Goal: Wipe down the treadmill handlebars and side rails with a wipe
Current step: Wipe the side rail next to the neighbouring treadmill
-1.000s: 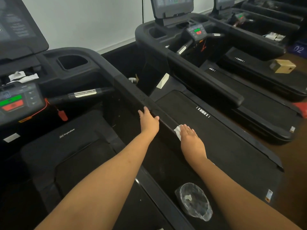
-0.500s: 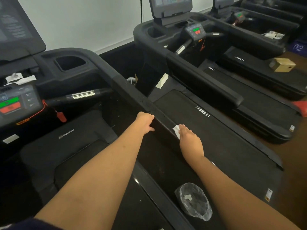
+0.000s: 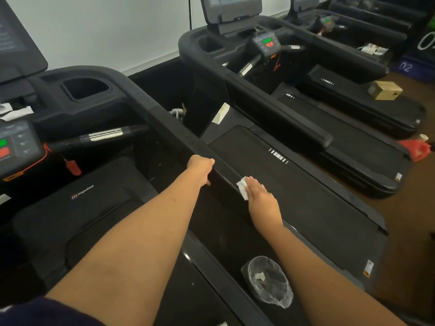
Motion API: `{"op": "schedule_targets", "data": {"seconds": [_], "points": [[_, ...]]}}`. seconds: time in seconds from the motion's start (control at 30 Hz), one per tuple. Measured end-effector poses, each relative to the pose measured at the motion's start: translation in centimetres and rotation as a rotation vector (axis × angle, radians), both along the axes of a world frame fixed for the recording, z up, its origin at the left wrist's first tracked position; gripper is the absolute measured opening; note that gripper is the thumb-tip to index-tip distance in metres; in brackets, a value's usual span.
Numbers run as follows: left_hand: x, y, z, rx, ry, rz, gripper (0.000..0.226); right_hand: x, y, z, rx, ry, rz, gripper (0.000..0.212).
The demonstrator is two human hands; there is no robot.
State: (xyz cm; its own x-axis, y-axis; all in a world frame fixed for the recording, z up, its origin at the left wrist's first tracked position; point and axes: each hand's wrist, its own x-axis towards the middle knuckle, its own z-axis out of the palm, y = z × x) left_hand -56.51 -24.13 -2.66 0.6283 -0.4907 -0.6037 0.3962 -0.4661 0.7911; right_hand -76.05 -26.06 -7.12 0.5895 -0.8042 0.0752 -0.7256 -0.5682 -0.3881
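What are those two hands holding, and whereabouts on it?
The left hand grips the side rail over its top edge. The right hand only presses a white wipe flat against the rail's outer face.

Small crumpled white wipe point(image 3: 242, 187) pressed under right hand point(image 3: 260, 196) flat fingers against outer face of long black side rail point(image 3: 169, 123), just beside left hand point(image 3: 201, 166) gripping the rail's top edge.
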Motion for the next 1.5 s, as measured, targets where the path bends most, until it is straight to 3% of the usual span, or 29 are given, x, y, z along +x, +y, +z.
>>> {"op": "schedule_targets", "data": {"seconds": [0.13, 0.3, 0.4, 0.5, 0.63, 0.73, 0.83, 1.07, 1.27, 1.37, 1.5], "points": [[0.2, -0.4, 0.0, 0.067, 0.035, 0.021, 0.056, 1.0, -0.8, 0.5, 0.081, 0.037, -0.128, 0.033], [0.3, -0.3, 0.0, 0.091, 0.04, 0.01, 0.057, -1.0, 1.8, -2.6, -0.156, 0.113, 0.068, 0.07], [0.6, -0.3, -0.7, 0.08, 0.022, -0.011, 0.056, -1.9, 1.7, -2.2, -0.098, -0.092, 0.061, 0.058], [0.9, -0.1, -1.1, 0.061, 0.029, -0.014, 0.058, -1.1, 1.2, -0.3, 0.062, -0.159, -0.07, 0.043], [0.9, 0.1, -0.9, 0.064, 0.012, -0.028, 0.058, -0.2, -0.1, 0.3, 0.093, -0.034, -0.182, 0.033], [1.1, 0.0, -0.9, 0.06, 0.022, -0.022, 0.06, -0.7, 1.5, -1.0, 0.01, 0.032, -0.079, 0.057], [1.2, -0.3, -0.9, 0.059, 0.031, -0.019, 0.059, -1.2, 1.7, -1.5, -0.08, 0.091, 0.022, 0.062], [1.3, -0.5, -1.3, 0.076, 0.027, -0.018, 0.062, 1.9, -0.7, 1.0, 0.066, 0.12, -0.216, 0.032], [1.5, -0.6, -1.8, 0.065, 0.039, -0.007, 0.062, -0.7, 2.6, -2.7, -0.202, 0.084, 0.104, 0.072], [1.8, -0.9, -2.1, 0.061, 0.049, 0.003, 0.062, -0.4, 1.6, -1.8, -0.124, 0.044, 0.091, 0.067], [1.8, -0.8, -2.3, 0.06, 0.046, -0.003, 0.062, 2.1, -0.3, 0.8, 0.074, 0.042, -0.152, 0.045]]}}
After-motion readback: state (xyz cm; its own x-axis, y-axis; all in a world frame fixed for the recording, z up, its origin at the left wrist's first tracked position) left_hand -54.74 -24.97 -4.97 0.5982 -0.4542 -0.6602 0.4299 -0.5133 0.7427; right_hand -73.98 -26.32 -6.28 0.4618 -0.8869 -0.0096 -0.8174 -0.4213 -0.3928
